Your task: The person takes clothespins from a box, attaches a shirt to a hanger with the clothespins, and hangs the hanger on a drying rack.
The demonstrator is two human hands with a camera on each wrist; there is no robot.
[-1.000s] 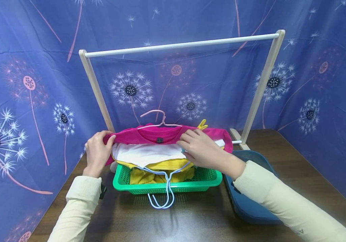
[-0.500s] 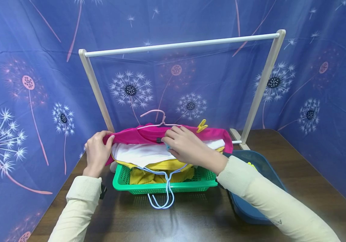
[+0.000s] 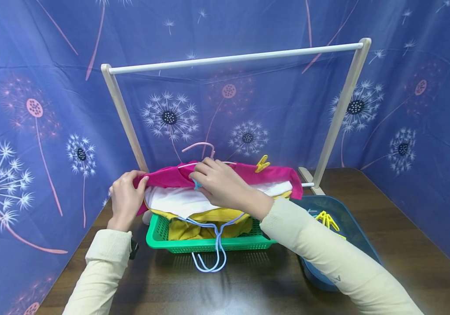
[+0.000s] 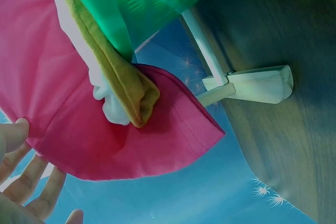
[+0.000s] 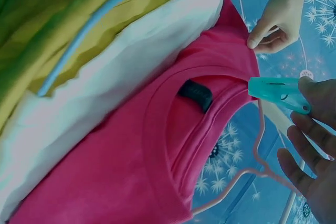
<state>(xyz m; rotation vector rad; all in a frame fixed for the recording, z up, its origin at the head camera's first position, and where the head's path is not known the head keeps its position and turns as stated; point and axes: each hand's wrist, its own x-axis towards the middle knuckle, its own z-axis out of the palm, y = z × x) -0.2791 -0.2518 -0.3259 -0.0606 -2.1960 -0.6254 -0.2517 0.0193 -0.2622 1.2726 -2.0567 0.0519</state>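
Observation:
A pink shirt (image 3: 165,177) lies on top of a white garment (image 3: 177,199) and yellow cloth (image 3: 203,229) over a green basket (image 3: 159,243). The hook of a pink hanger (image 3: 199,144) rises behind its neckline. With thumb and fingers my left hand (image 3: 124,197) pinches the shirt's left shoulder edge. My right hand (image 3: 222,183) holds a teal clothespin (image 5: 275,93) between thumb and index finger. Its tip meets the edge of the collar beside the hanger in the right wrist view; whether it bites the cloth, I cannot tell. A yellow clothespin (image 3: 262,163) sits on the shirt's right shoulder.
Blue hangers (image 3: 218,243) hang their hooks over the basket's front. At right, a blue bin (image 3: 352,214) holds several yellow clothespins (image 3: 327,220), partly behind my right sleeve. A wooden rack with a white bar (image 3: 232,58) stands behind, against a blue dandelion curtain (image 3: 287,109).
My right hand has moved left along the pink shirt with the teal clothespin, from near the right shoulder to the left of the neckline. The left hand stays put.

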